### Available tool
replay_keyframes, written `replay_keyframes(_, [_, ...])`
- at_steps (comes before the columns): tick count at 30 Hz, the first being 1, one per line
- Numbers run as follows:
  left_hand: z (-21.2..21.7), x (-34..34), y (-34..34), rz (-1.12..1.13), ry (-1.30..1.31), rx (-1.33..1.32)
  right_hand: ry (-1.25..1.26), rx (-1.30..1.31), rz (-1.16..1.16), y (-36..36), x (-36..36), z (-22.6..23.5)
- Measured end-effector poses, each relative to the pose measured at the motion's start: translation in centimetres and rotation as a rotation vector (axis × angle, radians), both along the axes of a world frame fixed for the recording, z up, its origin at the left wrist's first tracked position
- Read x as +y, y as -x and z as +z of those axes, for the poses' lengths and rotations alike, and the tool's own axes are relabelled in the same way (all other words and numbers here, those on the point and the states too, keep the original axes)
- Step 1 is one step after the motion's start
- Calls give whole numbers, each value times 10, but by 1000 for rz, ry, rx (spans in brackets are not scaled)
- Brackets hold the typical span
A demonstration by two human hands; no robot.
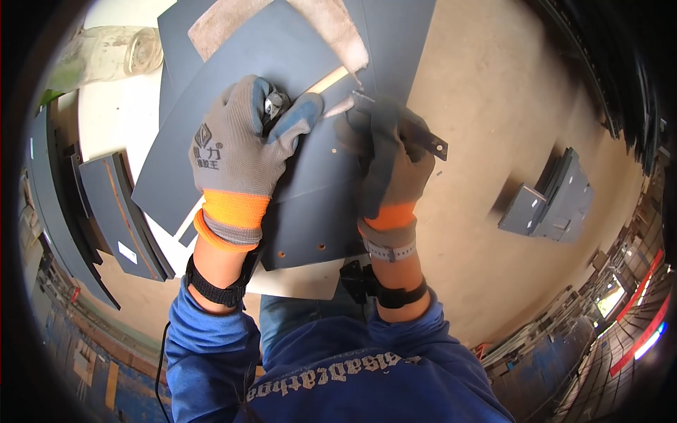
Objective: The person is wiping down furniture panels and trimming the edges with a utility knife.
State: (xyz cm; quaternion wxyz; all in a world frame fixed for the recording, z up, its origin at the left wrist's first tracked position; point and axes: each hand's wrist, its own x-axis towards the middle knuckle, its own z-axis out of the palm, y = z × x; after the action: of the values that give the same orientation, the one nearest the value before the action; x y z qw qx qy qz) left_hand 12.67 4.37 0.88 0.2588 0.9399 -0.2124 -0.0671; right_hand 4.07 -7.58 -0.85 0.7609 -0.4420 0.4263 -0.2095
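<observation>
My left hand [240, 137], in a grey-and-blue work glove with an orange cuff, is closed around a small dark thing with a crumpled silvery end [273, 106]. Its kind is hidden by the fingers. My gloved right hand [388, 158] grips a flat dark strip tool [430, 143] with a hole at its end; a thin tip shows beyond the fingers. Under both hands lie dark grey panels [310, 180], the nearest with drilled holes along its front edge. A pale bare strip [329, 80] runs along one panel edge between the hands.
A beige fluffy cloth [338, 32] lies on the panels at the back. At the far left, a clear jar [106, 56] rests on its side on a white surface. Stacked dark panels [116, 211] stand left, and more panels [553, 201] lie on the floor at right.
</observation>
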Motion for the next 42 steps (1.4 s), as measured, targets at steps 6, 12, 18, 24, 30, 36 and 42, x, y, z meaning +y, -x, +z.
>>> replay_keyframes(6, [0,0,1,21,-17,-9,-43,30,16,-2,3,9])
replay_keyframes(12, [1,-3,2,15,-14,-26,-73,41,-51,4,-6,2])
replay_keyframes(18, [1,-4,2,40,42,-1,152,54,197,18,-39,2])
replay_keyframes(24, [7,2,0,57,77,50,533,220,613,24,-80,20])
replay_keyframes(30, [16,4,2,127,60,264,954,265,806,19,-43,29])
replay_keyframes(36, [16,4,5,127,50,200,1416,365,865,17,-29,6])
replay_keyframes(42, [13,2,6,94,29,159,1308,287,779,20,-36,9])
